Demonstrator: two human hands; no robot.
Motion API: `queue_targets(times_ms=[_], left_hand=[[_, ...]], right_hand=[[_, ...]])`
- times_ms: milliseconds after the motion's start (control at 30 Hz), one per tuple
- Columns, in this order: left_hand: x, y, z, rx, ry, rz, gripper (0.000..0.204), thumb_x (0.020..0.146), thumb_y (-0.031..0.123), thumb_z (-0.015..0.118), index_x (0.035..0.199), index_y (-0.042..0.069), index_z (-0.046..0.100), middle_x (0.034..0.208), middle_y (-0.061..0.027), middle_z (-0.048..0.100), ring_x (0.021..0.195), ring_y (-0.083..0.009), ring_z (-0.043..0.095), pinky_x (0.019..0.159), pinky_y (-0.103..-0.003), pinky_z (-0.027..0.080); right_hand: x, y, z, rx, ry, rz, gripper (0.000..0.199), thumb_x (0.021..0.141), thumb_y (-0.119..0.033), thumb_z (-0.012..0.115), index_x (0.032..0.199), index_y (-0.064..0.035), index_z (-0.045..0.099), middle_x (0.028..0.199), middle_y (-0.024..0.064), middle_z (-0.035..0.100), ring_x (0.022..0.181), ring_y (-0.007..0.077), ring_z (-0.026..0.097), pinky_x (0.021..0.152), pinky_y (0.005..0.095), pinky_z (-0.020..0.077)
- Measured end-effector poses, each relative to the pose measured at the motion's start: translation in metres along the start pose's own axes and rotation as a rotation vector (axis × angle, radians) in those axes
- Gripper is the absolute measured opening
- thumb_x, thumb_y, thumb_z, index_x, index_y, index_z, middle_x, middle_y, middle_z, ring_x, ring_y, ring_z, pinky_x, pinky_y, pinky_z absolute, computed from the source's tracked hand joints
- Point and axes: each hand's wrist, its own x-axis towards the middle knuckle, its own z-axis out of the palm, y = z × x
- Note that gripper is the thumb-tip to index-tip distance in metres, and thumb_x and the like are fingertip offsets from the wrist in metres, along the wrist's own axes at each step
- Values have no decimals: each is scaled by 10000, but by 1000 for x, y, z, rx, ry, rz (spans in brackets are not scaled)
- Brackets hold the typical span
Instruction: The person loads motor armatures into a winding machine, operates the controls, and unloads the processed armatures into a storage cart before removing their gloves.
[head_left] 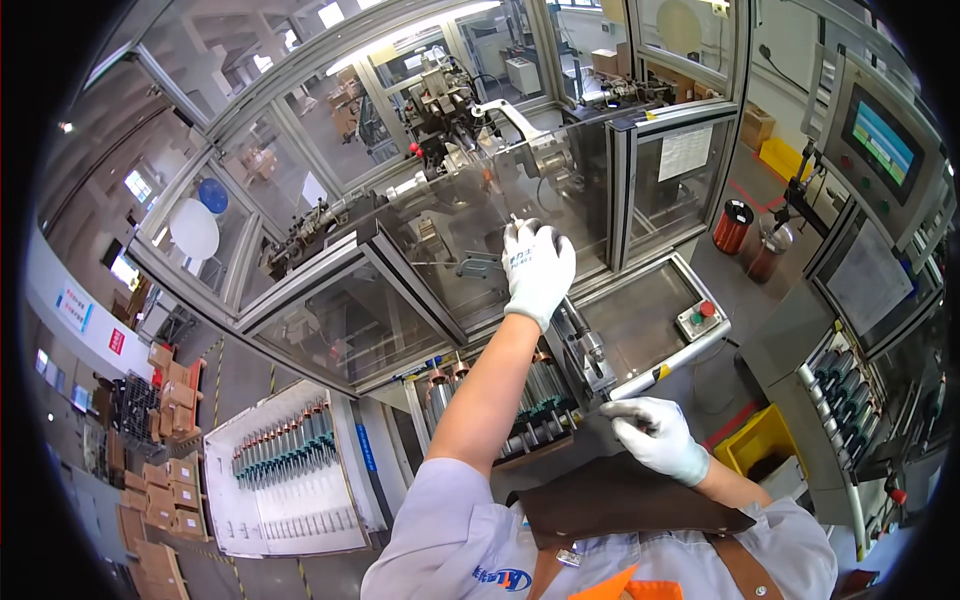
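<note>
My left hand (pixel 540 268), in a white glove, reaches forward to the clear panel (pixel 400 300) on the front of a framed machine. Its fingers are curled around a small metallic piece at the panel, mostly hidden by the glove. My right hand (pixel 662 437), also gloved, is closed in front of my apron. Its fingertips sit at the near end of a metal fixture (pixel 592 362), and what they pinch there is too small to make out. Left of that fixture, partly behind my left forearm, a rack of armatures (pixel 545 395) with metal cores, copper and green ends stands.
At left, a white foam tray (pixel 300 535) carries a row of armatures (pixel 285 445). Behind the panel are the machine's mechanisms (pixel 450 110). A red button box (pixel 700 318) sits on the ledge at right. Further right are a touchscreen (pixel 882 138), a yellow bin (pixel 755 440) and another armature rack (pixel 845 390).
</note>
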Motion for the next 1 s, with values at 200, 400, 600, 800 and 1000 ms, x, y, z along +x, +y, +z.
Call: queue_targets(times_ms=[200, 400, 600, 800, 1000], left_hand=[[-2, -3, -1, -25, 21, 8, 203, 876, 261, 635, 963, 88, 698, 1205, -152, 583, 1225, -391, 454, 1060, -485, 379], [5, -27, 3, -132, 58, 91, 259, 911, 293, 643, 1036, 70, 680, 1204, -127, 597, 1172, -327, 514, 1022, -454, 427], [41, -101, 23, -1162, 23, -561, 385, 1000, 412, 563, 1112, 45, 592, 943, -74, 649, 772, -185, 637, 698, -324, 545], [128, -97, 66, -1851, -164, -1122, 499, 963, 604, 528, 870, 114, 548, 741, -25, 595, 608, -155, 560, 534, -273, 493], [148, -171, 96, -1910, -228, -1170, 496, 961, 626, 514, 850, 142, 513, 606, 36, 445, 478, -104, 425, 418, -247, 354]], right_hand=[[3, 6, 3, 34, 26, -56, 220, 866, -36, 646, 1069, 11, 715, 834, 82, 711, 660, 85, 607, 620, 249, 491], [10, -7, -7, 90, -124, 37, 241, 885, -101, 661, 1102, -9, 712, 883, 136, 721, 763, 178, 687, 712, 295, 533], [20, 1, -14, -3, -209, -5, 278, 909, -177, 653, 1131, -19, 707, 928, 166, 726, 821, 272, 713, 766, 346, 553], [16, 13, -18, -22, -250, -19, 280, 915, -208, 641, 1131, -44, 713, 890, 158, 718, 772, 306, 690, 719, 371, 547], [25, 18, -24, -45, -332, -168, 279, 913, -226, 641, 1127, -64, 718, 833, 154, 709, 709, 318, 668, 668, 404, 536]])
